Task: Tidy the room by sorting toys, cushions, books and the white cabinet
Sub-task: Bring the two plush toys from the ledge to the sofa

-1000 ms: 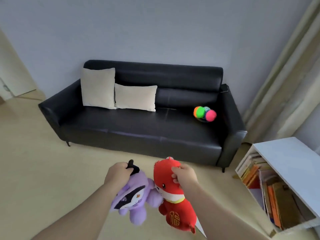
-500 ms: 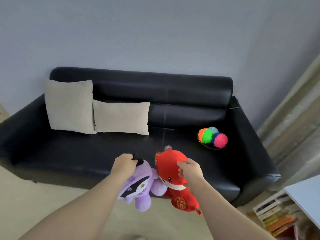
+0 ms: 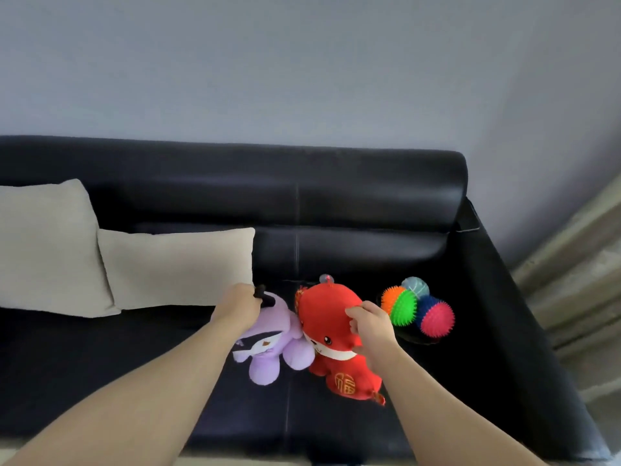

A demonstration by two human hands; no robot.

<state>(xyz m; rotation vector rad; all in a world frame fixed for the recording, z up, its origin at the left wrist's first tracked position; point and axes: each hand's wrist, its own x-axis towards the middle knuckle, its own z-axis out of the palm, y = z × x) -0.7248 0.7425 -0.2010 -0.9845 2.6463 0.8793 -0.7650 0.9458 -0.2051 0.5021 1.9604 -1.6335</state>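
The left hand [image 3: 238, 307] curls tightly round the dark tuft on the purple plush [image 3: 272, 341], and the right hand [image 3: 371, 326] pinches the head of the red plush [image 3: 331, 317]. The two toys touch, low over the seat of the black sofa [image 3: 353, 183]. Held by so little, either may slip or flop forward off the seat. Just beyond the right hand, the spiky balls [image 3: 416, 307] could be nudged and roll. Further left, the cushions [image 3: 178, 264] lean close enough to snag.
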